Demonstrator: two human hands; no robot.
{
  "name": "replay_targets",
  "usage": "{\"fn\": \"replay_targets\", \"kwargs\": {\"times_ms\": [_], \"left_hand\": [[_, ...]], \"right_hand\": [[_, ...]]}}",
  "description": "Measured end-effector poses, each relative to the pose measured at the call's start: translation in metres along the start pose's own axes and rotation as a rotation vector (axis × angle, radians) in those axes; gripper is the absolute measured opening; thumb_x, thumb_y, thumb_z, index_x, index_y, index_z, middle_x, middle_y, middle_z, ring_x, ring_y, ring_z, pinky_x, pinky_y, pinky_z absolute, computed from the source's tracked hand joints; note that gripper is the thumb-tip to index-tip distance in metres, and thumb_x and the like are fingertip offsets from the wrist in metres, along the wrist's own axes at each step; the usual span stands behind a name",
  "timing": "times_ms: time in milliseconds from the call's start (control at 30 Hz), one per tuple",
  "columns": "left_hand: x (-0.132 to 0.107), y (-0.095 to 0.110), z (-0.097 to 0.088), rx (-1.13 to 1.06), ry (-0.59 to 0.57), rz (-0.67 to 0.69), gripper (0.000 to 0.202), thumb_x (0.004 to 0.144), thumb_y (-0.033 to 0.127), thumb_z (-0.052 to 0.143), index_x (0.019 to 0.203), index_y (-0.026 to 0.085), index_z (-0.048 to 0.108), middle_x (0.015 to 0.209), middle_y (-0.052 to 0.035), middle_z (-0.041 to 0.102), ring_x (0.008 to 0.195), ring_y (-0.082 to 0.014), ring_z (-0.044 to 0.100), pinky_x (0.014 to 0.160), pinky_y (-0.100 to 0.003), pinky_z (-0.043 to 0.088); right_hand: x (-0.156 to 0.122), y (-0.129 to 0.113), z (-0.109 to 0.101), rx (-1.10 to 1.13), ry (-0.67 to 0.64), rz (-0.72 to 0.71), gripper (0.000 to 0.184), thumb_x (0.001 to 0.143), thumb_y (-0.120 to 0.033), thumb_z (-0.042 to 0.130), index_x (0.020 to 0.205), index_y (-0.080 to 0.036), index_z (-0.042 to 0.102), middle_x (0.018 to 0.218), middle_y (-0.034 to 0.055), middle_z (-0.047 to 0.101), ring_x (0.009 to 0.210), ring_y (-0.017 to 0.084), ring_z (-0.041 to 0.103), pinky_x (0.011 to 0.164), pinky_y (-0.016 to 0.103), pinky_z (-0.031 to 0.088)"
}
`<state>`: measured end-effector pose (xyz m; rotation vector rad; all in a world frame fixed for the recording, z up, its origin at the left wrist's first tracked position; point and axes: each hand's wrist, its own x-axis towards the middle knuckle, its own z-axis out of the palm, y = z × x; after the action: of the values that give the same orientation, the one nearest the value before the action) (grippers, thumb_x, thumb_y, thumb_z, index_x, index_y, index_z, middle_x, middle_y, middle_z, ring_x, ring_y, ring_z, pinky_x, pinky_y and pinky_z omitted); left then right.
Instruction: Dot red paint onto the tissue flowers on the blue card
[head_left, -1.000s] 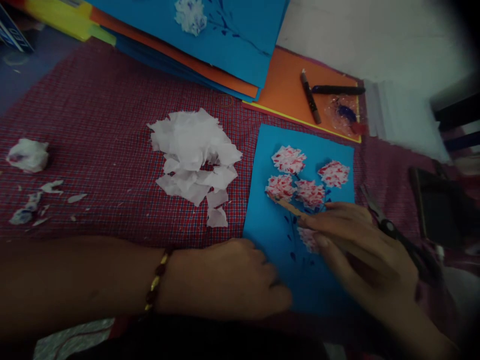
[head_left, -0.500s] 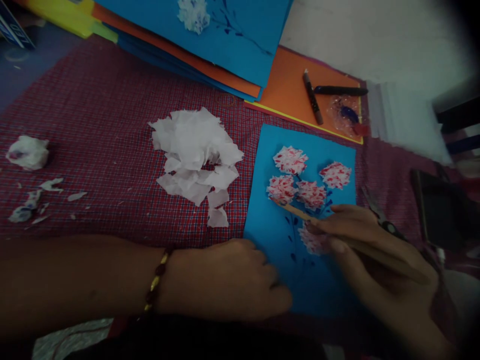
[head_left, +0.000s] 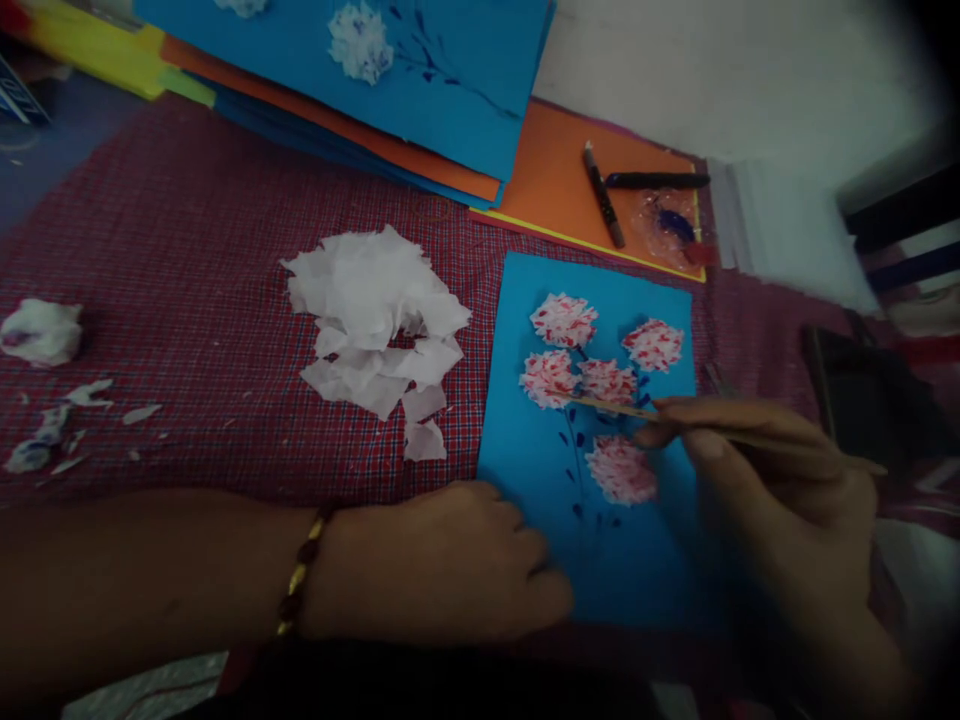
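A blue sheet of paper (head_left: 517,300) carries several raised, ruffled flowers in white with red and pink marks, plus dark blue painted stems and leaves. My right hand (head_left: 780,490) pinches a thin wooden stick (head_left: 611,405) over its right side. The stick's tip meets the lower edge of the left flower (head_left: 550,378); whether it presses in is too small to tell. Below the stick lies a pinker flower (head_left: 621,470). My left hand (head_left: 442,560), with a beaded bracelet at the wrist, rests closed on the sheet's lower left, fingers curled under and seemingly holding nothing.
White paper pieces (head_left: 375,300) are heaped on the checked cloth (head_left: 195,250), left of the sheet. A crumpled tissue (head_left: 41,332) and scraps lie far left. Behind are stacked coloured sheets (head_left: 465,130) and an orange sheet (head_left: 547,170) with two pens (head_left: 660,181). A dark phone-like object (head_left: 862,390) is at right.
My right hand has turned the stick flatter, its tip staying by the left flower, and more of the pinker flower shows. The whole view has shifted slightly; my left hand stays put on the sheet.
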<state>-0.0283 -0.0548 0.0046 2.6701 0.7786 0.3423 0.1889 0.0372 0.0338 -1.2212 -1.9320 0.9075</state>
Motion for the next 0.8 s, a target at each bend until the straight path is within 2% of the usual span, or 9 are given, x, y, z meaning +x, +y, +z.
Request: {"fn": "replay_targets", "kwargs": {"times_ms": [167, 267, 400, 567, 800], "left_hand": [[0.001, -0.001, 0.000, 0.010, -0.048, 0.005, 0.004, 0.092, 0.021, 0.052, 0.090, 0.020, 0.049, 0.075, 0.0019, 0.056, 0.062, -0.0158, 0.050, 0.054, -0.033, 0.035], [0.002, -0.001, 0.000, 0.030, -0.051, 0.007, 0.004, 0.092, 0.021, 0.052, 0.090, 0.020, 0.049, 0.075, 0.0019, 0.055, 0.061, -0.0154, 0.049, 0.054, -0.033, 0.034], [0.004, 0.000, -0.003, 0.037, -0.096, 0.002, 0.003, 0.094, 0.021, 0.049, 0.091, 0.020, 0.048, 0.077, 0.0014, 0.056, 0.063, -0.0149, 0.050, 0.056, -0.032, 0.035], [0.006, -0.001, -0.003, 0.034, -0.123, -0.003, 0.005, 0.093, 0.020, 0.050, 0.090, 0.020, 0.046, 0.076, 0.0021, 0.056, 0.064, -0.0150, 0.050, 0.055, -0.033, 0.036], [0.006, 0.000, -0.002, 0.044, -0.144, -0.007, 0.008, 0.091, 0.021, 0.054, 0.089, 0.019, 0.046, 0.075, 0.0028, 0.055, 0.062, -0.0153, 0.047, 0.052, -0.034, 0.034]], "right_hand": [[0.009, 0.005, -0.010, 0.024, 0.111, -0.021, 0.016, 0.088, -0.027, 0.058, 0.081, -0.029, 0.072, 0.079, -0.0011, 0.068, 0.072, 0.014, 0.065, 0.074, 0.034, 0.054], [0.010, 0.007, -0.011, -0.034, 0.089, -0.104, 0.022, 0.088, -0.024, 0.057, 0.072, -0.028, 0.071, 0.078, -0.0010, 0.068, 0.078, 0.015, 0.065, 0.075, 0.033, 0.054], [0.011, 0.009, -0.011, -0.083, 0.076, -0.206, 0.014, 0.085, -0.019, 0.060, 0.080, -0.026, 0.070, 0.079, -0.0006, 0.069, 0.072, 0.015, 0.066, 0.067, 0.031, 0.054], [0.014, 0.010, -0.007, -0.169, 0.054, -0.311, 0.018, 0.085, -0.017, 0.059, 0.071, -0.024, 0.067, 0.082, 0.0003, 0.070, 0.075, 0.015, 0.068, 0.062, 0.028, 0.057], [0.017, 0.013, 0.000, -0.152, -0.009, -0.414, 0.016, 0.087, -0.015, 0.054, 0.084, -0.025, 0.066, 0.079, -0.0014, 0.071, 0.080, 0.016, 0.068, 0.070, 0.032, 0.055]]}}
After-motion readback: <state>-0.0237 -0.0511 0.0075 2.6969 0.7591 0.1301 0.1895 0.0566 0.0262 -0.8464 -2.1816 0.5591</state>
